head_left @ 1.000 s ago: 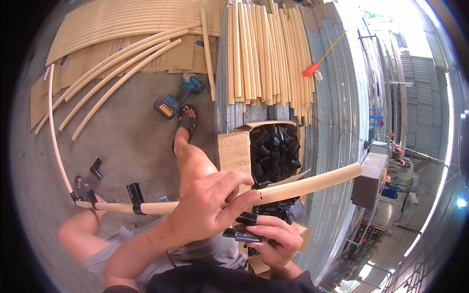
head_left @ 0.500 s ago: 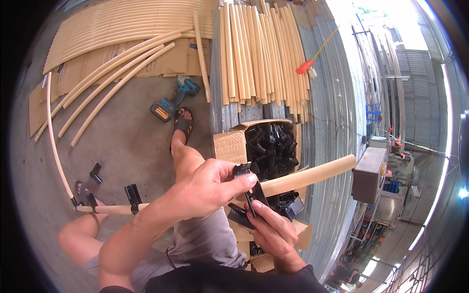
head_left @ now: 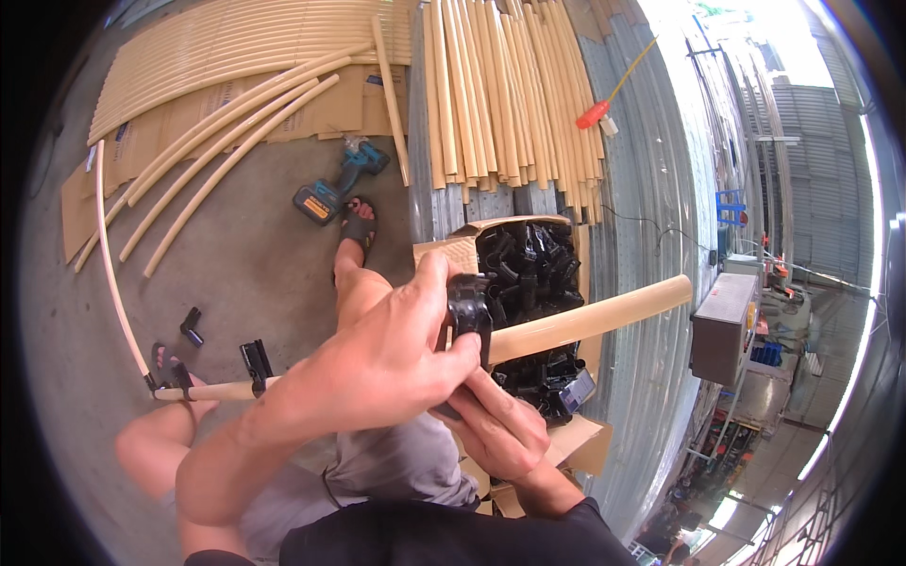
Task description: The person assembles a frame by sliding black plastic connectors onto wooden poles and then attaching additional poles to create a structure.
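Observation:
A long tan pipe (head_left: 595, 319) lies across my lap, its free end out to the right. My left hand (head_left: 401, 354) is closed around a black plastic pipe clamp (head_left: 469, 304) that wraps the pipe, thumb pressed on its lower side. Just below, my right hand (head_left: 500, 429) is closed against the clamp's underside, its fingertips partly hidden behind my left hand. Further left on the same pipe sits another black fitting (head_left: 255, 366). A black corner joint (head_left: 151, 383) links the pipe's far left end to a thinner tan pipe (head_left: 111, 264).
Right in front stands an open cardboard box (head_left: 448, 253) full of black fittings (head_left: 528, 259). A teal cordless drill (head_left: 344, 179) lies near my foot. Tan pipes (head_left: 510, 94) are stacked ahead on metal profiles (head_left: 642, 236). One loose black joint (head_left: 192, 326) rests on the floor.
The black clamp, seen tilted and parted at the pipe before, now wraps around it. My right hand has moved left and up, in under my left hand.

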The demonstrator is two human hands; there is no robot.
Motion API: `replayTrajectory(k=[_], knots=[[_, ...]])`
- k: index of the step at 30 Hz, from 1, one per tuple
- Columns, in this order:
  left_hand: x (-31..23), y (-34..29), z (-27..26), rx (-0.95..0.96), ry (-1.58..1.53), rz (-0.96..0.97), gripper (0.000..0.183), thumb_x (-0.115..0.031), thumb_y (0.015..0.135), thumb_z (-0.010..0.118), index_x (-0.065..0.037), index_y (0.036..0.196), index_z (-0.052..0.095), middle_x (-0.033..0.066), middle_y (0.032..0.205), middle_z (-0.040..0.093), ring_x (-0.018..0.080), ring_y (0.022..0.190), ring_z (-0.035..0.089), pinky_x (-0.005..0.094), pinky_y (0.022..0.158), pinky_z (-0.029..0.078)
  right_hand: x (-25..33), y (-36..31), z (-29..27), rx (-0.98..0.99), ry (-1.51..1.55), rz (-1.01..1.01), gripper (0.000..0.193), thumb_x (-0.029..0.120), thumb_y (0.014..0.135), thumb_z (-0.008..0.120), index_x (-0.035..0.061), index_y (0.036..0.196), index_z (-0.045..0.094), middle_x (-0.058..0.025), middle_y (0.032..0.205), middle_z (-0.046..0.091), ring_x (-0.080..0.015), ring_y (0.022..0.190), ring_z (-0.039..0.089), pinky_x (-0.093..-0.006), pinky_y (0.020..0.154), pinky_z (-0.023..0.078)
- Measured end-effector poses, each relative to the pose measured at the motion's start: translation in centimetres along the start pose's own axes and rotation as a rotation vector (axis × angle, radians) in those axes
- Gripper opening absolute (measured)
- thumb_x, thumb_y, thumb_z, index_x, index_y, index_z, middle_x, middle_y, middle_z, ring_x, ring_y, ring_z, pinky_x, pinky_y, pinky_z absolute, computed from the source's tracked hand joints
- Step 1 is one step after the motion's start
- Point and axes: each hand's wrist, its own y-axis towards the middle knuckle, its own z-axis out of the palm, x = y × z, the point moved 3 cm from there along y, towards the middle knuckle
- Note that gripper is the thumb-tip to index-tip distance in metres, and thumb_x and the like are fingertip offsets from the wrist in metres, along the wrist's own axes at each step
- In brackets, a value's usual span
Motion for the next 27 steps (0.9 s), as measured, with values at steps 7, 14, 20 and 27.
replayTrajectory(k=[7,14,20,27], knots=[[-1.0,4.5,-2.2,0.134,0.465,0.223,0.022,-0.009,0.078,0.064,0.008,0.091,0.068,0.0196,0.08,0.07,0.0256,0.07,0.068,0.0379,0.069,0.052,-0.5,-3.0,-3.1,-0.038,0.062,0.137,0.037,0.005,0.068,0.086,-0.0027,0.101,0.07,-0.0234,0.095,0.073,-0.0289,0.08,0.075,-0.0298,0.064,0.06],[0.4,7.5,-1.7,0.47,0.029,0.218,0.029,-0.02,0.093,0.066,0.005,0.107,0.071,0.0074,0.091,0.073,0.0117,0.085,0.063,0.0289,0.078,0.05,-0.9,-5.2,-4.0,-0.209,0.057,0.348,0.024,-0.002,0.072,0.079,-0.0084,0.093,0.069,-0.0236,0.086,0.073,-0.0309,0.077,0.075,-0.0338,0.069,0.06],[1.6,6.2,-0.6,0.436,-0.076,0.356,0.044,-0.038,0.1,0.058,0.003,0.115,0.064,0.0102,0.097,0.069,0.0164,0.098,0.061,0.0315,0.088,0.047,-1.0,-6.3,-4.5,-0.196,0.041,0.453,0.024,-0.003,0.071,0.079,-0.0091,0.092,0.07,-0.0223,0.086,0.074,-0.0301,0.079,0.075,-0.0332,0.072,0.06],[2.8,3.6,1.6,0.081,0.005,0.284,0.054,-0.053,0.102,0.044,-0.009,0.133,0.055,0.0107,0.111,0.069,0.0241,0.111,0.062,0.0526,0.102,0.027,-0.4,-5.4,-5.1,-0.249,-0.03,0.362,0.024,-0.006,0.069,0.078,-0.0101,0.091,0.07,-0.0233,0.086,0.073,-0.0313,0.08,0.075,-0.0343,0.074,0.06]])
